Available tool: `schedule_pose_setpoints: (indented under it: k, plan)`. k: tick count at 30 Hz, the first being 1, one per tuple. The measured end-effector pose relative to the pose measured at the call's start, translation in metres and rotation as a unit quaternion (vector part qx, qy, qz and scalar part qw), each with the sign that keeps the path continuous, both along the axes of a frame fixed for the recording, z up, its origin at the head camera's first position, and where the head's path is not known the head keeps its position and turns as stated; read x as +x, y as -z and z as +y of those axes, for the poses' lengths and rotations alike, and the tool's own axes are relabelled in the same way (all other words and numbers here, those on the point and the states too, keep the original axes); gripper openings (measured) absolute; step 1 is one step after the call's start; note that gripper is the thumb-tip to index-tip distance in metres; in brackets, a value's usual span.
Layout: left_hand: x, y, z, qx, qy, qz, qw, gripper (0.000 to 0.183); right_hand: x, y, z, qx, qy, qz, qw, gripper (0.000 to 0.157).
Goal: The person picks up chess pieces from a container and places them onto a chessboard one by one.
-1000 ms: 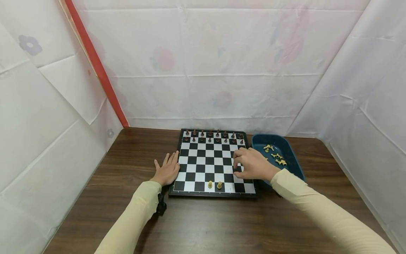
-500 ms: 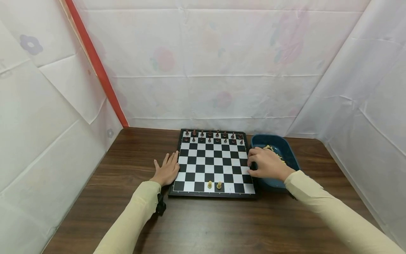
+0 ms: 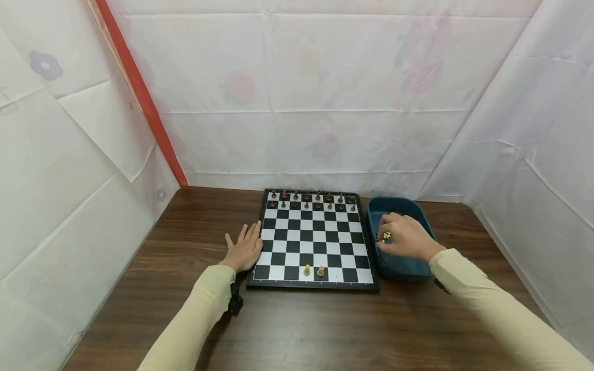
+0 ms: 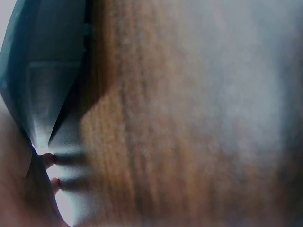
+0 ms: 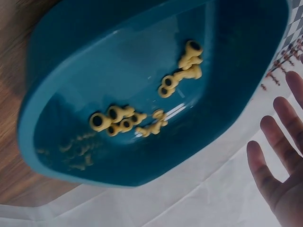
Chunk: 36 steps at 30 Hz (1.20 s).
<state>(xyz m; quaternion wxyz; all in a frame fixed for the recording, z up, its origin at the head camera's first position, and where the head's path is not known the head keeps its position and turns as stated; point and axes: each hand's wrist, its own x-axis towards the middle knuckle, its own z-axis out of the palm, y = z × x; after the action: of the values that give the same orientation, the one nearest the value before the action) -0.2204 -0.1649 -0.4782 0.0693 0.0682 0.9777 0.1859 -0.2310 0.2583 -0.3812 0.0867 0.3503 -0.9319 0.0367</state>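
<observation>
My left hand (image 3: 246, 249) rests with spread fingers against the left edge of a black-and-white chessboard (image 3: 306, 235). My right hand (image 3: 408, 238) is over a blue plastic tray (image 3: 426, 268), right of the board. In the right wrist view its fingers (image 5: 279, 137) are extended and apart, with nothing between them. Inside the tray, yellow chess pieces (image 5: 193, 72) lie on their sides in loose clusters. Two yellow chess pieces (image 3: 320, 270) stand on the board's nearest row. Dark red chess pieces (image 3: 307, 205) fill the two far rows.
A brown wood-grain table (image 3: 297, 330) carries the board and tray. White patterned sheeting (image 3: 297, 129) hangs behind and on both sides, with a red strip (image 3: 144, 98) at the back left corner. The tray's wall stands close beside the board's right edge.
My right hand has moved right, from over the board's right side to over the tray. My left hand and the chess pieces standing on the board have stayed in place.
</observation>
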Motion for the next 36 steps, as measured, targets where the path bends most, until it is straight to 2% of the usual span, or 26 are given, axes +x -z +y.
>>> schedule_pose_setpoints:
  k: [7, 19, 27, 36]
  plan:
    - [0.000, -0.001, 0.001, -0.004, -0.005, -0.005, 1.0000, 0.057, -0.008, 0.002, 0.014, -0.001, 0.015, -0.008, 1.000, 0.006]
    - [0.001, 0.000, 0.000, 0.002, -0.010, 0.000, 1.0000, 0.057, -0.029, 0.017, 0.030, 0.008, 0.055, -0.048, 0.997, 0.004]
    - [0.001, 0.001, 0.001, 0.003, -0.013, 0.008, 0.9999, 0.057, -0.044, 0.023, 0.030, 0.020, 0.055, -0.052, 0.997, 0.007]
    - [0.002, -0.002, 0.002, 0.007, -0.011, 0.009, 0.9999, 0.057, -0.056, 0.030, 0.027, 0.051, 0.055, -0.079, 0.994, 0.010]
